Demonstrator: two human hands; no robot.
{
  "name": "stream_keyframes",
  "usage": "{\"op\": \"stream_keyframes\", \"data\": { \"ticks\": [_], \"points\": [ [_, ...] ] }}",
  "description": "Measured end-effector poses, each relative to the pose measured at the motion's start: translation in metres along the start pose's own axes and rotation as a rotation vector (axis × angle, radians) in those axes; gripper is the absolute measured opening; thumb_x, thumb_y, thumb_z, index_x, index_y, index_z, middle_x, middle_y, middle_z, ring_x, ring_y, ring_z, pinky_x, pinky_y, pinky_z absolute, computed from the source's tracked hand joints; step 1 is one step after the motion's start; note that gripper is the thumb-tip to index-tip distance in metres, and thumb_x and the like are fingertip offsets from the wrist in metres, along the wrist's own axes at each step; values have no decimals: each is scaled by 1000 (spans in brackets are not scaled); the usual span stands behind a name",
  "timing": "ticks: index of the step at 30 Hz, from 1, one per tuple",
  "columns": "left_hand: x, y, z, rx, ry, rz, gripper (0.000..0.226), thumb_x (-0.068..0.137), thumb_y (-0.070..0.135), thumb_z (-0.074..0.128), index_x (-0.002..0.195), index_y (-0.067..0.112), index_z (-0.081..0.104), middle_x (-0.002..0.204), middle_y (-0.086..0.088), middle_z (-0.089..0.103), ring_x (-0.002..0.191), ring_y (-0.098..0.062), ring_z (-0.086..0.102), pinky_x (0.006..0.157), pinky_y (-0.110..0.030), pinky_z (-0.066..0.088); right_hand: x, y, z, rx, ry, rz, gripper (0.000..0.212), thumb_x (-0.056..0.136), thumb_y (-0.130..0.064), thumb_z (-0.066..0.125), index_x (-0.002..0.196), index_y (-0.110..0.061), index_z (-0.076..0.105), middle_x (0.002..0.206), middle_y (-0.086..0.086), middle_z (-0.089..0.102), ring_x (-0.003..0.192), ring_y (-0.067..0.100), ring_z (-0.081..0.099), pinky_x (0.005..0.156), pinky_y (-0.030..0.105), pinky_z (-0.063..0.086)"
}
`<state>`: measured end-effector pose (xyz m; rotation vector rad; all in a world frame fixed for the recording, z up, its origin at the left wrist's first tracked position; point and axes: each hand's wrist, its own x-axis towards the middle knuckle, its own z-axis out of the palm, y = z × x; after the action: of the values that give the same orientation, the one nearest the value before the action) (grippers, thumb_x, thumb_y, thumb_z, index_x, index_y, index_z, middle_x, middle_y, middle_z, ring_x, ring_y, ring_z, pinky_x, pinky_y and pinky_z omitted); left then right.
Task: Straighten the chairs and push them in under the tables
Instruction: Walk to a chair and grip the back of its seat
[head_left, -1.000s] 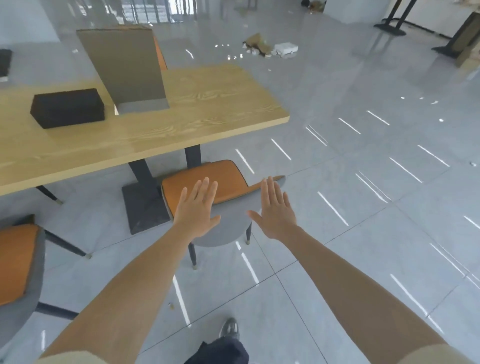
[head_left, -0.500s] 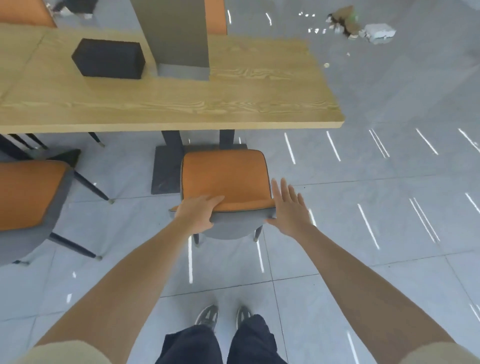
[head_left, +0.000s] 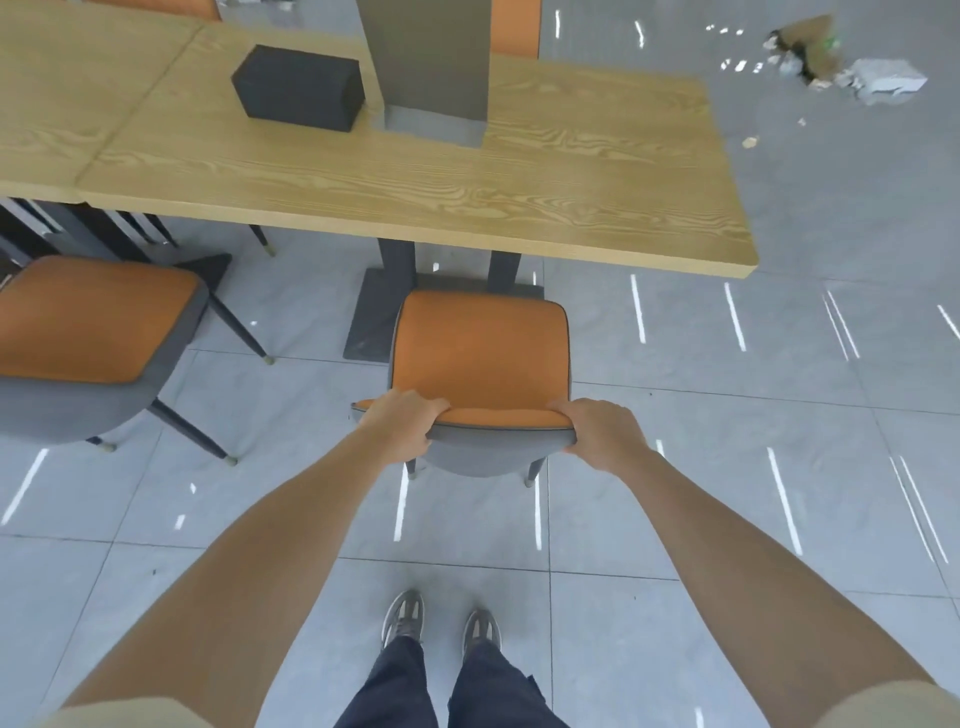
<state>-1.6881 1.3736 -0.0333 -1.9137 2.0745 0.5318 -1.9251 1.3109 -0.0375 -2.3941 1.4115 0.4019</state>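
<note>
An orange-seated chair with a grey shell (head_left: 480, 348) stands squarely facing the wooden table (head_left: 415, 187), its seat just short of the table's near edge. My left hand (head_left: 402, 428) grips the left end of the chair's backrest top. My right hand (head_left: 602, 431) grips the right end of the same backrest. Both hands have fingers curled over the rim. A second orange chair (head_left: 98, 332) stands to the left, turned at an angle and out from the table.
On the table stand a black box (head_left: 298, 91) and a tall grey upright stand (head_left: 431, 62). The table's dark pedestal base (head_left: 374, 317) lies in front of the chair. Debris (head_left: 852, 67) lies on the tiled floor at far right. My feet (head_left: 441, 623) are behind the chair.
Both hands went from open and hovering above the backrest to gripping it, the left first and then the right. The chair now faces the table squarely, and I stand directly behind it.
</note>
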Motion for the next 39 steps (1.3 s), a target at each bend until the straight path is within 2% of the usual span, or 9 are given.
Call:
{"op": "stream_keyframes", "data": {
  "ticks": [15, 23, 26, 31, 35, 39],
  "points": [
    [-29, -38, 19, -19, -21, -47, 43, 88, 11, 49, 129, 24, 47, 106, -9, 65, 98, -30, 60, 86, -38, 50, 7, -42, 4, -12, 30, -107, 47, 89, -23, 59, 134, -31, 45, 127, -1, 58, 114, 23, 55, 87, 33, 42],
    [-21, -59, 12, 6, 1, -9, 51, 87, 7, 49, 134, 25, 42, 108, -7, 64, 99, -28, 60, 82, -37, 50, 19, -52, 5, 25, 75, -102, 47, 89, -23, 60, 133, -30, 47, 127, -3, 59, 112, 22, 56, 89, 32, 41],
    [-18, -69, 6, 6, 7, -3, 52, 86, 4, 46, 135, 25, 41, 113, -7, 62, 102, -28, 58, 82, -37, 48, 26, -58, 1, 44, 78, -89, 45, 88, -21, 59, 131, -31, 48, 125, -3, 60, 111, 23, 56, 91, 35, 42],
    [-12, -86, -2, 46, 26, -6, 52, 88, 2, 43, 135, 24, 40, 108, -10, 61, 103, -29, 57, 79, -35, 45, 37, -74, -2, 67, 70, -57, 47, 87, -21, 61, 131, -31, 48, 123, -1, 61, 109, 26, 58, 92, 39, 44],
    [-18, -105, 1, 77, 26, -25, 53, 90, 3, 42, 139, 23, 38, 112, -9, 61, 108, -27, 56, 87, -35, 44, 40, -95, 10, 57, 71, -78, 48, 86, -22, 63, 131, -29, 47, 120, 1, 62, 108, 28, 58, 90, 40, 47],
    [-19, -105, 2, 46, 42, -15, 52, 89, 2, 44, 137, 22, 40, 111, -10, 62, 106, -28, 57, 87, -35, 45, 41, -95, 9, 24, 48, -83, 51, 88, -25, 61, 136, -28, 43, 129, 1, 58, 113, 28, 56, 92, 40, 46]
  ]
}}
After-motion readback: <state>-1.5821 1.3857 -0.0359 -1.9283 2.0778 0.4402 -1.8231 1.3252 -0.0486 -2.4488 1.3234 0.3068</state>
